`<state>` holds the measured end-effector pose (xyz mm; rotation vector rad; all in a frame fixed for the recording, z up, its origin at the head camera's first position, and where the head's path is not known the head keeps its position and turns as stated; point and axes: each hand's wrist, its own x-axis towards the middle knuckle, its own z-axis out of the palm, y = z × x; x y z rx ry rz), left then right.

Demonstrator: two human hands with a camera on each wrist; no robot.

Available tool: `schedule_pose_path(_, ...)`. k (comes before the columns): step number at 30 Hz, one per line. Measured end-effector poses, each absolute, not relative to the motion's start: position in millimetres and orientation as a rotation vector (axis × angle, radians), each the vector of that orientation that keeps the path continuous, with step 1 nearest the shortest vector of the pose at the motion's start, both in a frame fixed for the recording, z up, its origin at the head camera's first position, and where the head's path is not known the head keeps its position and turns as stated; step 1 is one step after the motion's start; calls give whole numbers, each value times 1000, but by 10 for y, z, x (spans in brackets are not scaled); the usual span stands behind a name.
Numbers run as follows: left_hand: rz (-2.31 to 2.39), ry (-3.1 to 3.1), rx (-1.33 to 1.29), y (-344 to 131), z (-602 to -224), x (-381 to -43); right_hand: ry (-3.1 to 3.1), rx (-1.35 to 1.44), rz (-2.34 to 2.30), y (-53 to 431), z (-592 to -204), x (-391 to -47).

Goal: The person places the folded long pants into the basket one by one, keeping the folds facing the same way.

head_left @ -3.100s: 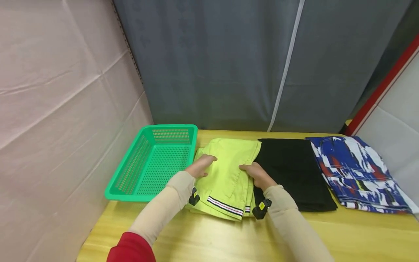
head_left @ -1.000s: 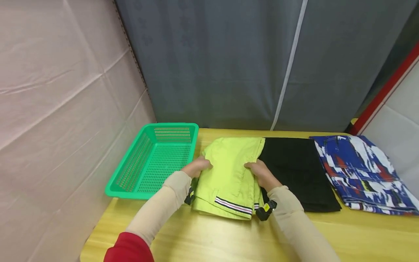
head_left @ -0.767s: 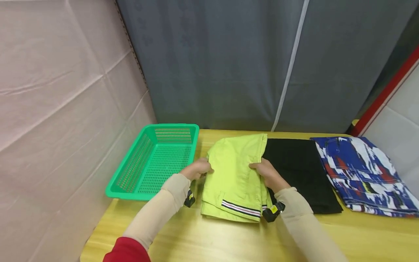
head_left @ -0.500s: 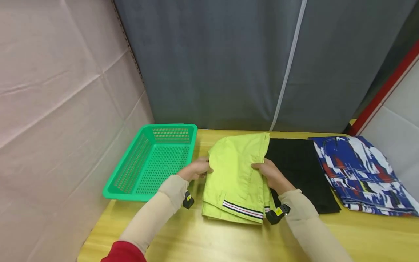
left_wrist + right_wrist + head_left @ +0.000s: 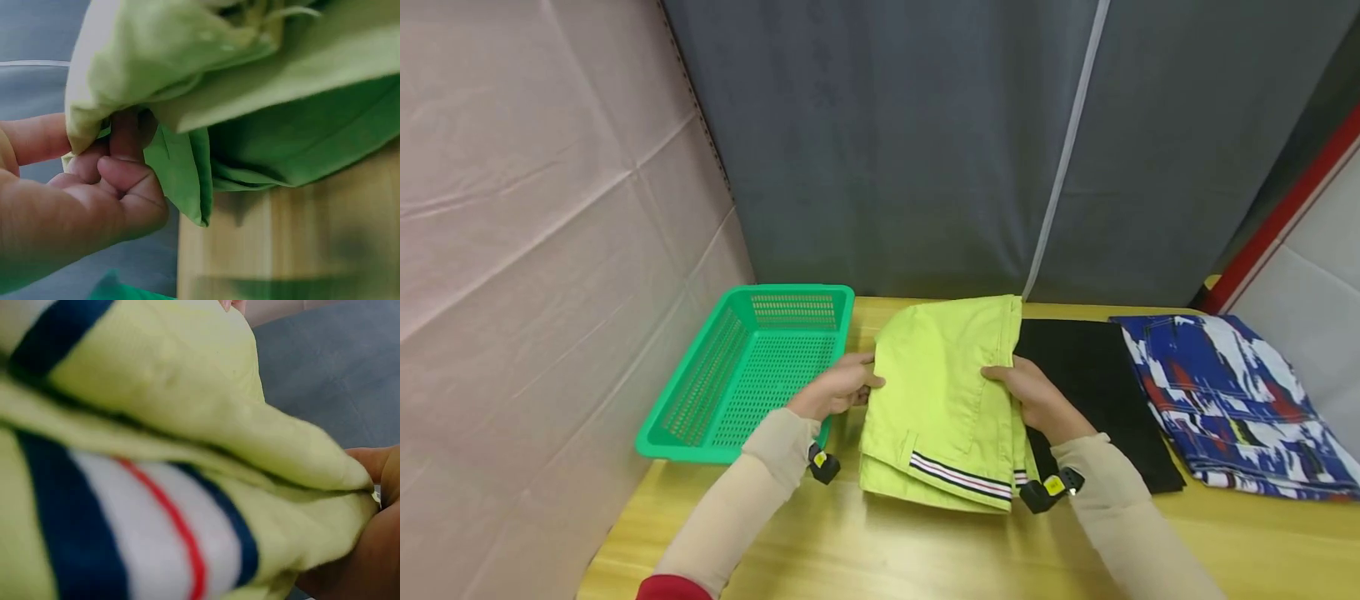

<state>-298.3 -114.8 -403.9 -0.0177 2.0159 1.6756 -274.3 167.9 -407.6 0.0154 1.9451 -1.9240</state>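
Folded lime-yellow pants (image 5: pixel 940 392) with a navy, white and red striped band are held just over the table, tilted up at the back. My left hand (image 5: pixel 838 387) pinches their left edge; in the left wrist view the fingers (image 5: pixel 128 178) are curled at the fold, and loose layers hang beneath. My right hand (image 5: pixel 1033 392) grips the right edge, thumb on top and the other fingers hidden under the cloth. The right wrist view shows the striped band (image 5: pixel 169 531) close up, with the right hand (image 5: pixel 369 544) at the fold.
A green plastic basket (image 5: pixel 838 333) with nothing in it stands left of the pants on the wooden table (image 5: pixel 850 558). To the right lie a folded black cloth item (image 5: pixel 1090 400) and a folded blue, white and red patterned garment (image 5: pixel 1240 400). A grey curtain (image 5: pixel 887 150) hangs behind.
Both hands have slid from the top of the pants to their side edges and gripped them. The pants have shifted right, with the far edge rising; the hands are now farther apart.
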Motion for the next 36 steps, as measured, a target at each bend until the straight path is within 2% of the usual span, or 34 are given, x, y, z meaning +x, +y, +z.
schedule_pose_path(8,1805,1957,12,-1312,-3877,-2918,1801,-183,-2013,1653,-3962,-2718)
schedule_pose_path(22,1961,1837,164,-1656,-3497,-2824,1783,-147,-2046,1346,-3618,-2738)
schedule_pose_path(36,2100,1748,98,-1882,-3322,-2735,1792,-222,-2017,1177,-3391,-2833)
